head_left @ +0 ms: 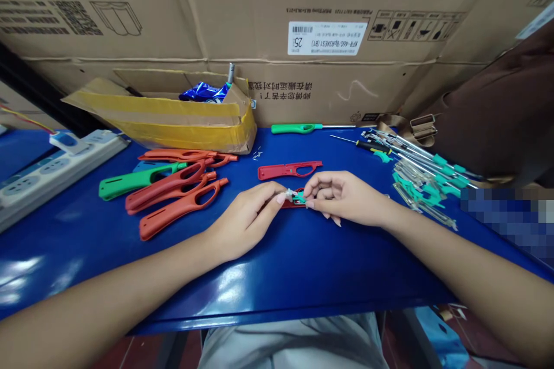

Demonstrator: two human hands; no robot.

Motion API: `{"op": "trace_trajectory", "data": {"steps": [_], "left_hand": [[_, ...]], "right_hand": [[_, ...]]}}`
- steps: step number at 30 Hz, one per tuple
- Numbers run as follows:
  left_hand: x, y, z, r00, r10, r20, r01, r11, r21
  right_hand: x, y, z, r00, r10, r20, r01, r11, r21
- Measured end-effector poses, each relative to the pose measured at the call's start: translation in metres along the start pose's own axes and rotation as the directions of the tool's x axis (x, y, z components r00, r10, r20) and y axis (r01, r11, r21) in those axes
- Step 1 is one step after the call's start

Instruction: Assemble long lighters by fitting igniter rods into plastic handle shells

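Red shell mostly hidden under fingers (teal part tiny).

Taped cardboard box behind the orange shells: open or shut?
Open. The cardboard box has its top flaps spread apart, and a blue packet and a metal tube show above its rim.

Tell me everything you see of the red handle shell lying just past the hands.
The red handle shell looks like moulded plastic: a long, flat half-casing with an oval finger loop toward its right end. It lies flat on the blue table, lengthwise left to right, just beyond the left hand and right hand, which pinch a small teal part. Nothing but the table touches it.
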State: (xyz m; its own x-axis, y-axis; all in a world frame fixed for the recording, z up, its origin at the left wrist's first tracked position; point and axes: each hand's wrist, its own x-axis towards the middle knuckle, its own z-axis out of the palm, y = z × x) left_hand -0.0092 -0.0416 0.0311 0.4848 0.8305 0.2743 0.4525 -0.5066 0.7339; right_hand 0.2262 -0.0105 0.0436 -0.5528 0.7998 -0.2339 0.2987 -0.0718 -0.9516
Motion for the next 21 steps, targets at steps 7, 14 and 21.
{"op": "trace_trajectory", "data": {"steps": [7, 14, 21], "left_hand": [[0.0008, -0.0017, 0.0005, 0.997, 0.071, 0.041, -0.072, 0.997, 0.025], [0.0008, -0.0011, 0.0007, 0.995, 0.073, 0.063, -0.075, 0.997, 0.036], [0.0004, -0.0018, 0.0003, 0.995, 0.070, 0.070, -0.073, 0.996, 0.053]], "right_hand": [[-0.0012, 0.0022, -0.0004, 0.998, -0.061, -0.016, 0.060, 0.997, -0.051], [-0.0029, -0.0004, 0.0007, 0.994, -0.111, 0.003, 0.110, 0.984, -0.140], [-0.0017, 0.0001, 0.0007, 0.984, -0.178, -0.011, 0.171, 0.958, -0.229]]}}
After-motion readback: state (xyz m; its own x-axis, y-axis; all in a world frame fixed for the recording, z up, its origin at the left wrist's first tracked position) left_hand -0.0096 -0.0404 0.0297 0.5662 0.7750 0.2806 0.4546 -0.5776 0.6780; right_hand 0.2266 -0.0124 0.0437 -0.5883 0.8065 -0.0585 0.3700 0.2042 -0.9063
